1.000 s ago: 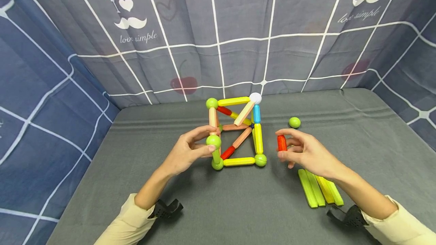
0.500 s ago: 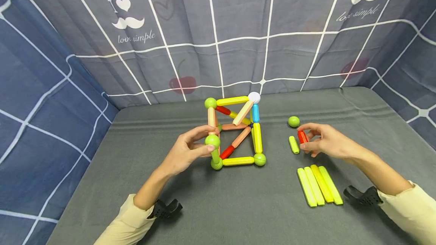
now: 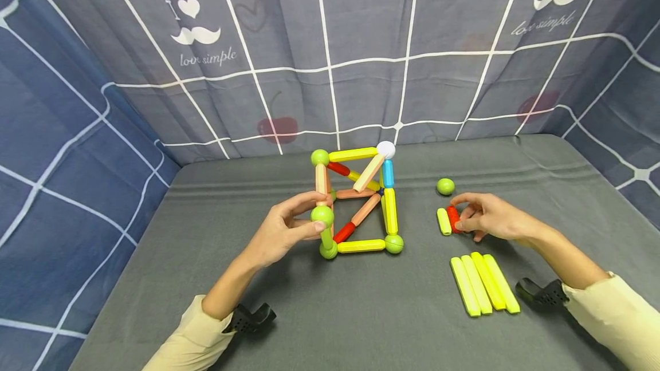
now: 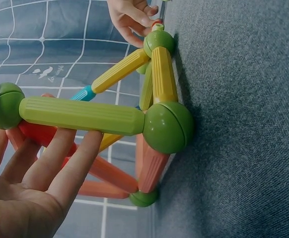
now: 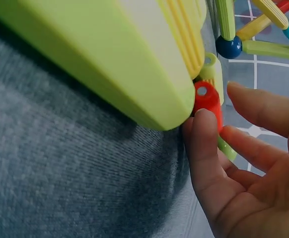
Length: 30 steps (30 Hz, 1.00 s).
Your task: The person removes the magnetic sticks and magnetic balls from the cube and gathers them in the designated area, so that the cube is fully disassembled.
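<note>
Near the middle of the table stands a frame of magnetic sticks and balls [image 3: 361,246], made of yellow, peach, green, red and blue pieces. My left hand [image 3: 281,231] grips its near left corner, with the thumb at a green ball [image 3: 322,216]. In the left wrist view, fingers pass behind a green stick [image 4: 82,114] of that corner. To the right, my right hand [image 3: 492,219] holds a short red stick [image 3: 453,218] with thumb and fingers, low at the table. A short light green stick [image 3: 443,221] lies right alongside it.
Several long green and yellow sticks [image 3: 484,284] lie in a row nearer my right forearm. A loose green ball [image 3: 446,186] rests just beyond the short sticks. A patterned grey curtain [image 3: 361,44] rises behind the grey table [image 3: 206,188].
My right hand has moved right from beside the frame with the red stick, then set it down against the short green stick. My left hand keeps its grip on the frame.
</note>
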{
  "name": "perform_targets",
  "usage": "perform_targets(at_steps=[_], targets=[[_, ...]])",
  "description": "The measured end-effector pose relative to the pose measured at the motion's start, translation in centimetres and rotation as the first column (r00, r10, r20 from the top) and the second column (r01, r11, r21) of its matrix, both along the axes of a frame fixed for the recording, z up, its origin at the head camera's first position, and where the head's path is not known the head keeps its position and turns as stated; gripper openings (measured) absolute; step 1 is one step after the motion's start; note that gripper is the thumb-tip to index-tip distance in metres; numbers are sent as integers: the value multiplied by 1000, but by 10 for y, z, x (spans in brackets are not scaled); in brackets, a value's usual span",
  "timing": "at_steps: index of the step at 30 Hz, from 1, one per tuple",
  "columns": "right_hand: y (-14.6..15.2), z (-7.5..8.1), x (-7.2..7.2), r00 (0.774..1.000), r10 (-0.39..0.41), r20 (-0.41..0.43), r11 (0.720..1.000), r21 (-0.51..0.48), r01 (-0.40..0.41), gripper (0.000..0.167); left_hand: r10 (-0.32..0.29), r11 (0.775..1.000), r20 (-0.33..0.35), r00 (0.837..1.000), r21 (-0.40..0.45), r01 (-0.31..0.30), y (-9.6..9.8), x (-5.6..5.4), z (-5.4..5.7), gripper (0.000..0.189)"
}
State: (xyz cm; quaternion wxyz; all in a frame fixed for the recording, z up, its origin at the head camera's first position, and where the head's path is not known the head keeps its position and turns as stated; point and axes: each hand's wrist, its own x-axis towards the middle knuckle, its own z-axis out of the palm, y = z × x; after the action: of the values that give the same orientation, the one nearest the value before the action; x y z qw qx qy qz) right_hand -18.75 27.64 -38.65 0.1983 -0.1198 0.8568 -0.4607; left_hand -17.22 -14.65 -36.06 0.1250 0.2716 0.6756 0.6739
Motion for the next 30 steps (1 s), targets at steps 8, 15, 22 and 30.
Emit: perform_targets(at_steps=[8, 15, 22, 30], targets=[[-1, -1, 0, 999, 28, -20, 1000, 6, -28, 51, -2, 1000, 0, 1000, -1, 2, -1, 0, -1, 48], [2, -4, 1, 999, 29, -16, 1000, -7, -29, 48, -5, 1000, -7, 1000, -8, 4, 0, -1, -1, 49], [1, -6, 1, 1000, 20, -19, 1000, -10, -20, 47, -9, 1000, -13, 1000, -8, 9, 0, -2, -1, 48], [-4, -1, 4, 996, -16, -86, 999, 30, 18, 43, -6, 1000, -18, 1000, -8, 6, 0, -2, -1, 48]])
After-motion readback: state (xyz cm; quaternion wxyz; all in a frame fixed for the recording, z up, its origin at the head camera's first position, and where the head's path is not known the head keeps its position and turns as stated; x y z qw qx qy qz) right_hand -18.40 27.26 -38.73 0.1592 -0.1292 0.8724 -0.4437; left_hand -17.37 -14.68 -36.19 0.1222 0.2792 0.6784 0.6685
